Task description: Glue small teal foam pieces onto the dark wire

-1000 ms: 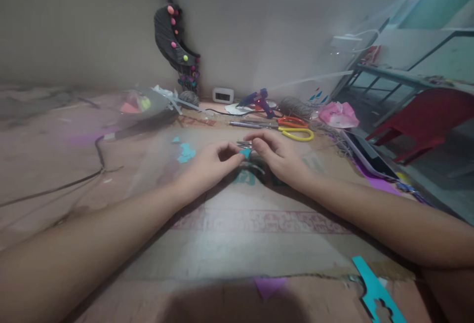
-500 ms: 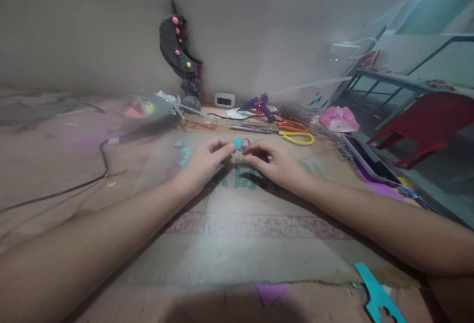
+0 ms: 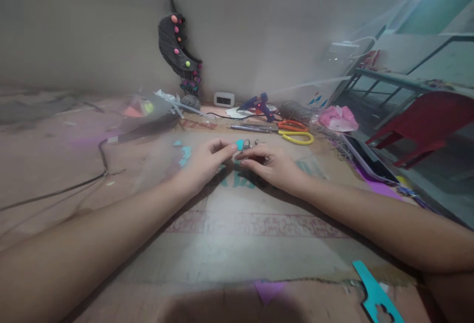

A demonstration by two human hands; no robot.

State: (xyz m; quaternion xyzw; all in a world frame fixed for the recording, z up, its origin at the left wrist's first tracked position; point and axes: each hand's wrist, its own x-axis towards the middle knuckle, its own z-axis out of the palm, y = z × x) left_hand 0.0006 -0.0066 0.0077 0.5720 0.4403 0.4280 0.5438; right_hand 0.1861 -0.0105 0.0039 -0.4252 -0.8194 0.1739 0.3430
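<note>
nearest, at the right, a turquoise strip with a flower-shaped cutout (image 3: pixel 375 291) lay across the near edge of a flat brown cardboard sheet (image 3: pixel 229 256), printed with a red border and green characters. a purple triangular scrap (image 3: pixel 269 291) was at that same edge, on the pinkish-brown surface (image 3: pixel 122 303).

farther in, over the cardboard, the left hand (image 3: pixel 211 162) had its grip pinched on a small turquoise piece (image 3: pixel 240 144), which was between the two hands. the piece was flat and plain in colour, its outline partly covered by the fingertips. a grey metal loop (image 3: pixel 247 143) showed just beside it. the right hand (image 3: pixel 272 162) had a narrow grip, thumb and forefinger near each other; whether they held anything could not be told. small turquoise scraps (image 3: pixel 185 155) lay left of the left hand.

beyond were long-bladed scissors with orange and yellow handles (image 3: pixel 298 138). a crumpled pink plastic bag (image 3: pixel 338 118) sat to the right, its contents hidden; to the left, a blurred clear plastic bag (image 3: pixel 157 115) seemed to contain coral and yellow-green items (image 3: pixel 138 108). farthest, by the wall, stood a white digital clock (image 3: pixel 224 99).
</note>
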